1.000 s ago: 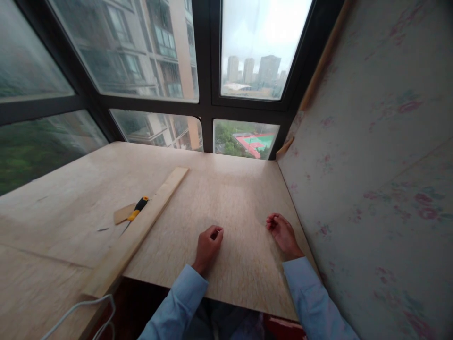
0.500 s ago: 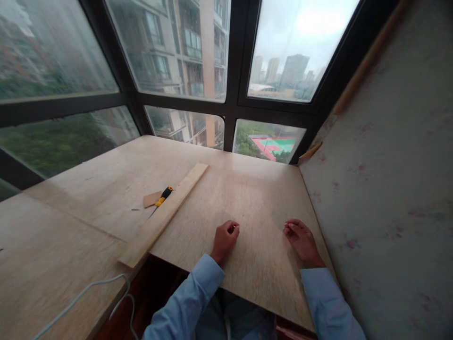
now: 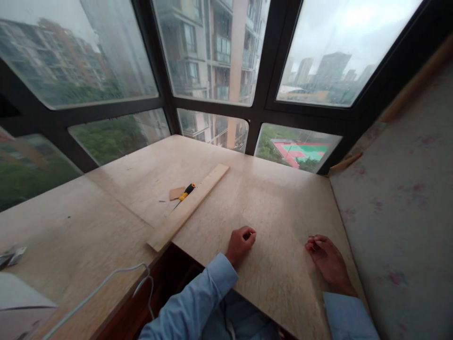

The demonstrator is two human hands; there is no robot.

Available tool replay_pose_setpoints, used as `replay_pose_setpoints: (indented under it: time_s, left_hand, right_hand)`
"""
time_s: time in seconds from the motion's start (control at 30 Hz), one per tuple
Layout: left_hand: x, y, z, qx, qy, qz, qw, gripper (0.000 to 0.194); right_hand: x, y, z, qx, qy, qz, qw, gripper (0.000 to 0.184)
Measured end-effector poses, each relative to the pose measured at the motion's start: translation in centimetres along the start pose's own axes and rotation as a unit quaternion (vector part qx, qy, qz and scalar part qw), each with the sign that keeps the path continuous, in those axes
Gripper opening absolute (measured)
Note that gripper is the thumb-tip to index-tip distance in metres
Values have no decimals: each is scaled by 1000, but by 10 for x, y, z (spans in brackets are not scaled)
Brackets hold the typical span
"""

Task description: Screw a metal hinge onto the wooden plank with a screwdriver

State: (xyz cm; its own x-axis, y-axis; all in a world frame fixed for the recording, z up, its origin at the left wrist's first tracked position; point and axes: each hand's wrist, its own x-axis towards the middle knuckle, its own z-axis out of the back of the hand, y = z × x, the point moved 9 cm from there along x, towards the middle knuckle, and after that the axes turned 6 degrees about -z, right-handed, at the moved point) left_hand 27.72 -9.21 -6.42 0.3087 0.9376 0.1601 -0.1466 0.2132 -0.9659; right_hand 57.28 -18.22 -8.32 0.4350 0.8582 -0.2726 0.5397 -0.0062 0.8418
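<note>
My left hand (image 3: 242,244) rests on the pale wooden-looking surface (image 3: 276,208), its fingers curled in and thumb meeting the fingertips. Whether anything small is inside I cannot make out. To the right, near the papered wall, my right hand (image 3: 327,259) has its thumb and fingertips pinched together; a tiny thing may be between them, too small to name. Left of my hands lies a long flat wooden board (image 3: 191,205). Beside the board is a yellow-and-black screwdriver (image 3: 187,191), its tip pointing toward me, with a small brown piece (image 3: 176,193) next to it.
A white cable (image 3: 106,278) runs over the left front edge. A white object (image 3: 21,297) and a small metallic item (image 3: 16,255) sit at far left. The flowered wall (image 3: 399,226) bounds the right; dark-framed windows (image 3: 260,113) stand behind. An opening (image 3: 177,269) lies below the edge.
The view has turned left, so everything sits farther right and the white object at far left has come into sight. Both hands keep nearly the same pose.
</note>
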Motion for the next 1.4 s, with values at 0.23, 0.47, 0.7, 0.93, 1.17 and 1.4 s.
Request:
replay_pose_setpoints:
  time_s: [0.23, 0.47, 0.7, 0.93, 1.17, 1.4]
  left_hand:
    - [1, 2, 2, -24, -8, 17, 1000, 23]
    - [2, 5, 1, -41, -9, 21, 999, 21]
    - [5, 4, 1, -68, -14, 23, 997, 21]
    - [-13, 2, 35, -96, -50, 55, 993, 26]
    - [-58, -39, 218, 265, -265, -76, 924, 27]
    - [-91, 2, 314, 359, -295, 31, 885, 100]
  right_hand:
    - [2, -3, 1, 8, -20, -40, 999, 32]
    - [1, -4, 7, -1, -46, -52, 998, 37]
    - [3, -4, 11, -8, -52, -38, 998, 33]
    - [0, -1, 12, -46, -40, -11, 998, 30]
    - [4, -5, 21, -60, -60, -23, 996, 35]
    - [4, -3, 26, -83, -55, -14, 995, 39]
